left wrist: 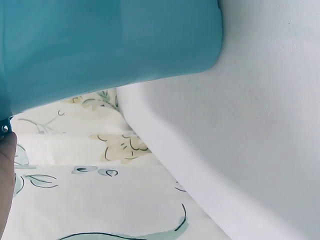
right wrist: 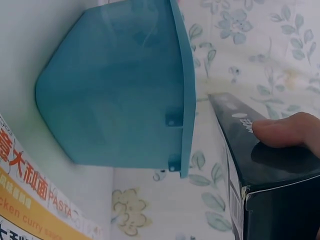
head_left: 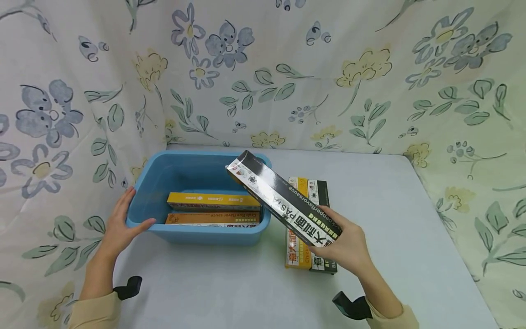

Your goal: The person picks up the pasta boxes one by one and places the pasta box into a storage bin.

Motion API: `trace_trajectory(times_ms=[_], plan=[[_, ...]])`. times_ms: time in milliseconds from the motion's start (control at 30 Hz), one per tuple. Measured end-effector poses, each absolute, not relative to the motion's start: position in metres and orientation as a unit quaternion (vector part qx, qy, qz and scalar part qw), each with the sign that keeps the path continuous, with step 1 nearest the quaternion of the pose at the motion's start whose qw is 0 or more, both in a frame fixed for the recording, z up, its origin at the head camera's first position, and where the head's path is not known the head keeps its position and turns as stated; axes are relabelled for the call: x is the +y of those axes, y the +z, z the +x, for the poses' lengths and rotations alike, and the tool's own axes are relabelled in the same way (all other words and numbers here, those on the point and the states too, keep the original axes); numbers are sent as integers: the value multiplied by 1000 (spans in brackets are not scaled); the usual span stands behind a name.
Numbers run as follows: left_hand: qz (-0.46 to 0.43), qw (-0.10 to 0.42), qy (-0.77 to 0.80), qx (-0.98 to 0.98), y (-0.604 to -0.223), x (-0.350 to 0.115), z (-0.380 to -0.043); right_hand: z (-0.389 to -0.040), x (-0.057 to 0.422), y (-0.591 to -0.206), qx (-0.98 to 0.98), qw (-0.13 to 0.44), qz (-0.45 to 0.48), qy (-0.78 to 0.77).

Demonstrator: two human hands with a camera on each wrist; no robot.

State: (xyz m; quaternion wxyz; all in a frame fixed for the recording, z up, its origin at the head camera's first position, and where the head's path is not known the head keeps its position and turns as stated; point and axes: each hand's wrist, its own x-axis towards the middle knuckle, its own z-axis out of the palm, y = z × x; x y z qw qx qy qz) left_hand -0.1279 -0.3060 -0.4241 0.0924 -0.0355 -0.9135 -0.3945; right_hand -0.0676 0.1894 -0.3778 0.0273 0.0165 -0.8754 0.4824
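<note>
My right hand [head_left: 347,240] grips one end of a long black-and-white pasta box [head_left: 283,196]. The box slants up to the left, its far end over the right rim of a blue plastic bin [head_left: 201,236]. In the right wrist view, the thumb [right wrist: 285,131] presses on the box's dark face. Spread around the bin's front left corner, my left hand [head_left: 119,226] rests against the rim with fairly straight fingers. Inside the bin lie a yellow pasta box [head_left: 213,199] and an orange-brown pasta box [head_left: 211,218], side by side.
Under the held box, a yellow-and-white pasta box [head_left: 303,258] and a black-and-white one [head_left: 323,196] lie side by side on the white table [head_left: 382,192]. Flowered cloth [head_left: 263,91] hangs behind and on both sides. Black straps [head_left: 353,307] are on the wrists.
</note>
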Motion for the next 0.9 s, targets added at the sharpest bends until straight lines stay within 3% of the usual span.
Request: trace_trajectory(times_ms=[900], plan=[[-39, 91, -398, -912, -426, -309, -130, -122, 173, -351, -896, -74, 185, 397]])
